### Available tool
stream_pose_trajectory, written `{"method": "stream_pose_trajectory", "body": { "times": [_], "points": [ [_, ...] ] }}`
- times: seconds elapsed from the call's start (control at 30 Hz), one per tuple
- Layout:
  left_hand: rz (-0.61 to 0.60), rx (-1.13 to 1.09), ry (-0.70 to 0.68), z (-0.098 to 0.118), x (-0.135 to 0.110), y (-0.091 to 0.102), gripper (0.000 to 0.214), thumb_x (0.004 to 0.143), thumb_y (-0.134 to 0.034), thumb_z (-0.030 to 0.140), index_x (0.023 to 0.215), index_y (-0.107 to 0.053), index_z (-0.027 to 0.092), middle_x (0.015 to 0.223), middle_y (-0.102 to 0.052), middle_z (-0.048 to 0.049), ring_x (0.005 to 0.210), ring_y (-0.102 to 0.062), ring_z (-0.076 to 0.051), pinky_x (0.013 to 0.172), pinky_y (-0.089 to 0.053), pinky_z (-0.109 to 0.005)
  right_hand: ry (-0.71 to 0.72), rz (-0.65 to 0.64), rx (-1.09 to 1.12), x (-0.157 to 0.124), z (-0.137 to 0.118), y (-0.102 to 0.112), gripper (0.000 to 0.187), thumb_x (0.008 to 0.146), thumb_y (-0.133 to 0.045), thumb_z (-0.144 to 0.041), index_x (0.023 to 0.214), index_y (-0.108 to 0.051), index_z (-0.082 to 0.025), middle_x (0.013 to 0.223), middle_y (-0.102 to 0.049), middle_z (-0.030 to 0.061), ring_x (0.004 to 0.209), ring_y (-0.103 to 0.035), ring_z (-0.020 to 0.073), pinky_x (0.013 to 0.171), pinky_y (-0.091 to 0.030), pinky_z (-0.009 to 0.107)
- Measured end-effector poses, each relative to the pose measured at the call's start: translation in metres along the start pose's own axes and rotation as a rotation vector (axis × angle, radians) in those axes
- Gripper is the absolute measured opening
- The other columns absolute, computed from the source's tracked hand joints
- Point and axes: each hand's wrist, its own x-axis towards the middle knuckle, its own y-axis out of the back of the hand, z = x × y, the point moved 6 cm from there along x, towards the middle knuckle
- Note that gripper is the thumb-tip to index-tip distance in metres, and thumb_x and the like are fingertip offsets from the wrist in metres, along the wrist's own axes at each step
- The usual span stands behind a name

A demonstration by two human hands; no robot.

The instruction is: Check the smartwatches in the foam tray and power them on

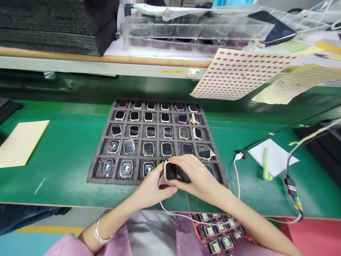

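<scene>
Head view. The left hand [150,185] and right hand [198,176] hold a smartwatch [170,171] with a pale frame and dark face, just above the front row of a grey foam tray [92,177]. The fingers [183,164] of both hands are clamped on the watch from opposite sides. A white cable [237,174] runs across the worktop [61,177] and passes below the hands; its link to the watch cannot be confirmed.

The tray has six columns and five rows of compartments, with one watch in nearly every visible compartment; the hands hide part of the front row. Its front rim sits near the worktop's front edge, leaving only a narrow green strip. A wide stretch of green separates the tray from a yellow perforated sheet [22,144] on the left. On the right, white paper [273,157] lies well apart, with a green marker [265,163] on it.

Beyond, a shelf [106,58] carries clear plastic trays [194,28]. Below the front edge, a red tray [218,231] holds yellow-marked parts.
</scene>
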Motion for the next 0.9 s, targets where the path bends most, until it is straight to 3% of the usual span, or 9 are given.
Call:
{"method": "stream_pose_trajectory", "body": {
  "times": [0.17, 0.3, 0.53, 0.9],
  "points": [
    [0.053, 0.041, 0.005, 0.0012, 0.0005, 0.0035, 0.034, 0.082, -0.065, 0.028, 0.111, -0.052, 0.016, 0.107, -0.06, -0.0077, 0.103, -0.057, -0.021, 0.09, -0.047, -0.033, 0.007, -0.043, 0.005, 0.0012, 0.0008, -0.0007, 0.032, 0.087, -0.061, -0.028, 0.117, -0.052, -0.019, 0.111, -0.064, 0.0124, 0.101, -0.061, 0.0285, 0.084, -0.049, 0.045],
    [0.122, 0.012, 0.034, -0.0024, 0.0014, 0.0042, 0.028, 0.084, -0.062, 0.035, 0.104, -0.052, 0.017, 0.088, -0.061, -0.0026, 0.082, -0.061, -0.017, 0.074, -0.052, -0.029, 0.015, -0.084, 0.03, 0.0003, -0.0009, -0.0012, 0.037, 0.085, -0.066, -0.029, 0.118, -0.052, -0.02, 0.113, -0.064, 0.0101, 0.105, -0.059, 0.0272, 0.089, -0.048, 0.044],
    [0.092, -0.031, 0.036, -0.0029, 0.0026, 0.0019, 0.025, 0.085, -0.062, 0.033, 0.099, -0.051, 0.015, 0.071, -0.059, 0.001, 0.06, -0.061, -0.012, 0.057, -0.049, -0.023, -0.026, 0.0, 0.048, -0.0011, 0.0004, -0.0001, 0.032, 0.085, -0.063, -0.026, 0.115, -0.054, -0.02, 0.11, -0.065, 0.0101, 0.102, -0.061, 0.0264, 0.087, -0.05, 0.043],
    [0.089, 0.018, 0.044, -0.0073, 0.0017, 0.0018, 0.031, 0.087, -0.059, 0.039, 0.103, -0.05, 0.013, 0.069, -0.057, 0.0009, 0.053, -0.06, -0.011, 0.049, -0.046, -0.019, -0.017, 0.0, 0.093, -0.0052, 0.0048, -0.0054, 0.032, 0.086, -0.064, -0.03, 0.114, -0.054, -0.02, 0.107, -0.065, 0.0094, 0.101, -0.061, 0.0251, 0.088, -0.049, 0.043]
  ]
}}
